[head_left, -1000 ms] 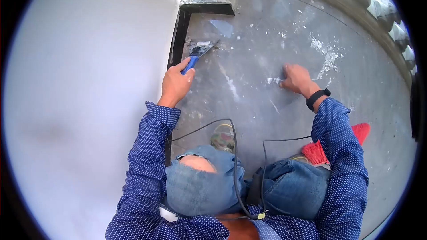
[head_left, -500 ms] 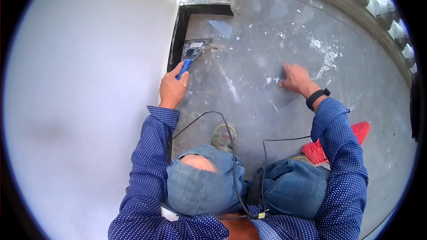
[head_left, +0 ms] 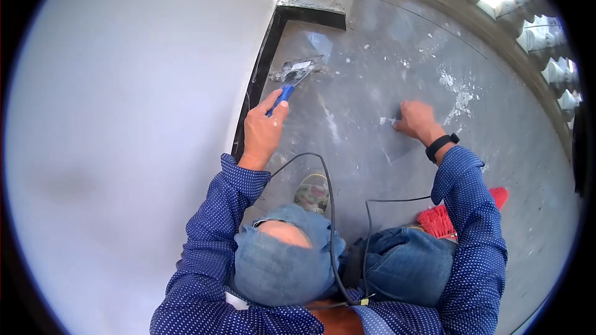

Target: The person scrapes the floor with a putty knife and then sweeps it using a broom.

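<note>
My left hand (head_left: 264,127) is wrapped round the blue handle of a scraper (head_left: 285,94). The scraper's wide metal blade, smeared with grey-white material, lies at the floor near the corner of the black baseboard. My right hand (head_left: 417,119), with a black band on its wrist, is closed with its knuckles toward the grey floor (head_left: 366,142). Beside its fingertips is a small white patch; whether the fingers hold anything is hidden.
A white wall (head_left: 143,118) with black baseboard (head_left: 259,74) runs along the left. Balusters (head_left: 518,12) line the upper right. White flakes (head_left: 460,96) are scattered on the floor. A red brush (head_left: 436,220) lies by my right knee; a black cable (head_left: 331,211) hangs over my legs.
The view has shifted, so the wall corner appears further right. The scraper blade, first drawn left toward the baseboard, now sits further right and more tilted. My right hand stays near the same floor spot.
</note>
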Available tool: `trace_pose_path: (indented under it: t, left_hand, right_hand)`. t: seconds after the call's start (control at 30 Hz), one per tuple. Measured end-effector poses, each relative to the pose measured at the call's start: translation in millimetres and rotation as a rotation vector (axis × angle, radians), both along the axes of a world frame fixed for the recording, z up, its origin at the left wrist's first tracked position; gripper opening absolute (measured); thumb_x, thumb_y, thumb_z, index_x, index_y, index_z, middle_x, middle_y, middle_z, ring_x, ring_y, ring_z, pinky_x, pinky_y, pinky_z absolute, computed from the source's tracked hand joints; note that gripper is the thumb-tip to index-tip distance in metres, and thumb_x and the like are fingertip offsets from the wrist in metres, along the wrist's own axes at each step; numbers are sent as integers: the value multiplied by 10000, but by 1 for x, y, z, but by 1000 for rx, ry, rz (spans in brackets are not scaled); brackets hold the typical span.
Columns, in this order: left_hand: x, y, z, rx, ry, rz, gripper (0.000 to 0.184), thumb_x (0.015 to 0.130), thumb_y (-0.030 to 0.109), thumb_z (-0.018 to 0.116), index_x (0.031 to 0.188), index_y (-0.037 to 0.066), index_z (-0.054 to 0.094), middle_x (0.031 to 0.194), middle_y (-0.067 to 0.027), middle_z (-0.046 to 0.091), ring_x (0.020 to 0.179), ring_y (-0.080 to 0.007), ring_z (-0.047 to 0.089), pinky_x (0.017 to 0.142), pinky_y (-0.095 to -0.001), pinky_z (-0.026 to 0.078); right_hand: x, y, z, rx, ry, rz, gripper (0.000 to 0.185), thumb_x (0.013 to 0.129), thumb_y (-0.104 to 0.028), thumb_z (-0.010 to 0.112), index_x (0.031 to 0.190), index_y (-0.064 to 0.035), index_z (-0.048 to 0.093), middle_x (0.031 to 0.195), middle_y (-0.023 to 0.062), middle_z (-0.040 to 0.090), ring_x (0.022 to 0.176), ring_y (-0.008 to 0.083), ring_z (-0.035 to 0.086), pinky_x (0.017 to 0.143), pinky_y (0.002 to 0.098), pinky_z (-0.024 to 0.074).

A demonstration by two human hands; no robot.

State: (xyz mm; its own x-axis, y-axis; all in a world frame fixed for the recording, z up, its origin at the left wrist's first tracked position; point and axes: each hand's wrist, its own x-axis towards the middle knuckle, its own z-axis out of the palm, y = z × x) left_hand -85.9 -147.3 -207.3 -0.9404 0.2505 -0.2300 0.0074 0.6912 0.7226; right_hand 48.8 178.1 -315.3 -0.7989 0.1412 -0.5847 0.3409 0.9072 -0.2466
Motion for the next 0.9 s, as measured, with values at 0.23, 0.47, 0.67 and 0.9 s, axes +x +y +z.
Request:
trace_pose_path:
  t: [0.23, 0.47, 0.67, 0.9]
  left_hand:
    - [30, 4, -1, 293, -299, 135, 473, 963, 286, 641, 1298, -48, 608, 903, -109, 691, 819, -143, 611, 759, -300, 492]
    - [44, 4, 34, 371, -316, -146, 611, 1001, 377, 583, 1424, -47, 463, 765, -183, 629, 713, -222, 644, 681, -384, 483]
    - [55, -37, -6, 338, -188, -167, 565, 994, 398, 588, 1373, -19, 537, 684, -171, 615, 668, -302, 660, 637, -409, 480]
    - [102, -64, -80, -19, -295, -447, 331, 940, 267, 601, 1194, 64, 659, 922, -229, 683, 821, -385, 666, 757, -473, 523]
  right_hand:
    - [-47, -135, 59, -240, 480, 205, 800, 835, -325, 739, 1443, -6, 327, 1083, 200, 632, 889, 379, 683, 707, 445, 566]
    - [-96, -152, 62, -362, 712, 121, 354, 847, -302, 751, 1082, -83, 603, 996, 125, 632, 858, 357, 656, 728, 434, 543]
    - [-138, -145, 77, -665, 723, -59, 323, 829, -245, 737, 1056, -67, 592, 953, 157, 671, 871, 351, 665, 791, 397, 537]
    - [-179, -184, 53, -802, 657, -225, 286, 834, -233, 720, 1042, -69, 612, 918, 148, 697, 872, 322, 683, 820, 369, 537]
